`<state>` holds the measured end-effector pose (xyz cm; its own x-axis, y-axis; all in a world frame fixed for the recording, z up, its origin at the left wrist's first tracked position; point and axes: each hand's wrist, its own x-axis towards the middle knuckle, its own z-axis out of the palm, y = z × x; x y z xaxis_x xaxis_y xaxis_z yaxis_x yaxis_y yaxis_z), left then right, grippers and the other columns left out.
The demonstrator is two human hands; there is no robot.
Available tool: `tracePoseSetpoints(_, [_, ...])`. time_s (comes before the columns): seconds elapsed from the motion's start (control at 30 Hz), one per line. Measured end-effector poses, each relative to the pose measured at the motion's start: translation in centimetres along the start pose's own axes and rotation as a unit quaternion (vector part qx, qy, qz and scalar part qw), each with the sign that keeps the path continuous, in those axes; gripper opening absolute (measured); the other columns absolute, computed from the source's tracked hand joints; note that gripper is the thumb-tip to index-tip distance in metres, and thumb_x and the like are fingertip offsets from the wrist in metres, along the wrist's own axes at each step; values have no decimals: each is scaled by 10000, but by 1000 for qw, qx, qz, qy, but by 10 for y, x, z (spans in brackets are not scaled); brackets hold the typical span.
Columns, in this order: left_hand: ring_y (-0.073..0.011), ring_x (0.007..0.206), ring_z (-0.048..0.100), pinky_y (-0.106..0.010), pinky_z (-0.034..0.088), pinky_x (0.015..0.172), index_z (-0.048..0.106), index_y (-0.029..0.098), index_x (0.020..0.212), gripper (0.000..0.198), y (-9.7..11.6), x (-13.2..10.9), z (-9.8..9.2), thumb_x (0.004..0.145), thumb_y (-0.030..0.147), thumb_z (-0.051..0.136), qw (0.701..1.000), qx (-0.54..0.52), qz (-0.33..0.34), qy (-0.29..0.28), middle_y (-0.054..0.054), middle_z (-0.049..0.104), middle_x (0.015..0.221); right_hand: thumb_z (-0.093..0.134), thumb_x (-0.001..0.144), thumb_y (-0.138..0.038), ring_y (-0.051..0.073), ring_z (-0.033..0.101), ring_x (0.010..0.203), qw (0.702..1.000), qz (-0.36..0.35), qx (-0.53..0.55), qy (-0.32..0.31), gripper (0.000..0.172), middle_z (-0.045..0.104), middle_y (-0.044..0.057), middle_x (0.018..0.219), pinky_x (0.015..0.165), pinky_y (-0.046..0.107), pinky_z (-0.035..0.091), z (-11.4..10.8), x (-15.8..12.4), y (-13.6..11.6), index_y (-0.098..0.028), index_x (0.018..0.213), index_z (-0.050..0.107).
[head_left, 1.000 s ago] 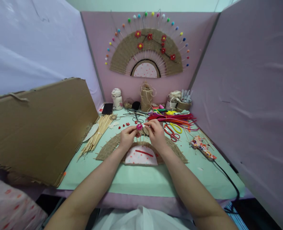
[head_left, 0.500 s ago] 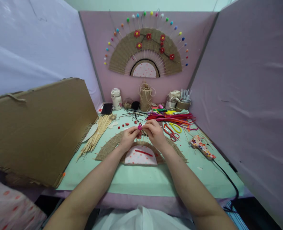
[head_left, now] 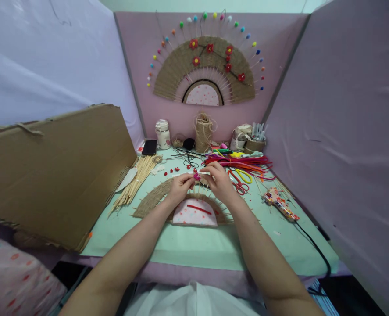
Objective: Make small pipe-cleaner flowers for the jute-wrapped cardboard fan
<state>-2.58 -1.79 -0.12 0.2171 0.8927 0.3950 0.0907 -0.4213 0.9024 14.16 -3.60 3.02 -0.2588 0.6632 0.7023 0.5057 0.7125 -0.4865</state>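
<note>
we're pinching a tiny pink flower between both hands here. the left hand and right hand are bunched close together, fingertips of each closed on the flower, so it's sitting right between them. it's being held just above the top edge of the woven fan that's lying flat on the green table, over the sticks poking out of its pink half-circle middle. can't tell if the flower is actually touching the sticks.

off to the left a pile of skewers is leaning toward a big sheet of cardboard. just right of the right hand the scissors are lying by a heap of pipe cleaners, and the glue gun is sitting further right. a finished fan is hanging on the back wall above a spool of twine.
</note>
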Motion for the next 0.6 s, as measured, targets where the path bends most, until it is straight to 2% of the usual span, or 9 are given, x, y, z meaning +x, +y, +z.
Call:
tracePoseSetpoints(0.1, [-93, 541, 429, -221, 349, 520, 632, 147, 728, 285, 3, -1, -3, 788, 419, 569, 996, -10, -40, -81, 19, 492, 568, 523, 866, -215, 196, 516, 902, 1000, -1, 10, -14, 134, 565, 67, 917, 807, 353, 420, -4, 1, 6, -212, 912, 649])
tracePoseSetpoints(0.17, [-86, 518, 412, -211, 319, 487, 620, 141, 747, 301, 3, -3, -5, 779, 437, 575, 984, -51, -83, -147, 24, 476, 566, 566, 843, -209, 189, 519, 885, 998, 3, 21, -54, 102, 593, 56, 891, 797, 347, 412, -7, 1, 8, -212, 871, 664])
tracePoseSetpoints(0.23, [-78, 500, 398, -203, 291, 468, 608, 138, 761, 308, 2, -3, -7, 773, 444, 580, 972, -85, -113, -188, 30, 460, 564, 584, 831, -203, 175, 525, 857, 995, 14, 38, -95, 84, 610, 40, 848, 781, 330, 407, -10, 1, 9, -207, 838, 668])
tracePoseSetpoints(0.4, [-74, 505, 375, -204, 261, 470, 589, 139, 752, 290, 1, -3, -11, 781, 428, 578, 961, -80, -117, -236, 33, 440, 569, 596, 817, -175, 154, 525, 796, 988, 41, 51, -142, 69, 607, 24, 779, 741, 296, 397, -12, 0, 7, -181, 779, 654])
tracePoseSetpoints(0.6, [-84, 526, 376, -212, 263, 476, 590, 138, 737, 293, 3, -2, -15, 797, 422, 552, 959, -37, -100, -263, 20, 451, 588, 567, 840, -194, 152, 491, 778, 983, 21, 19, -180, 103, 564, 23, 764, 720, 287, 379, -11, 0, 6, -171, 752, 615])
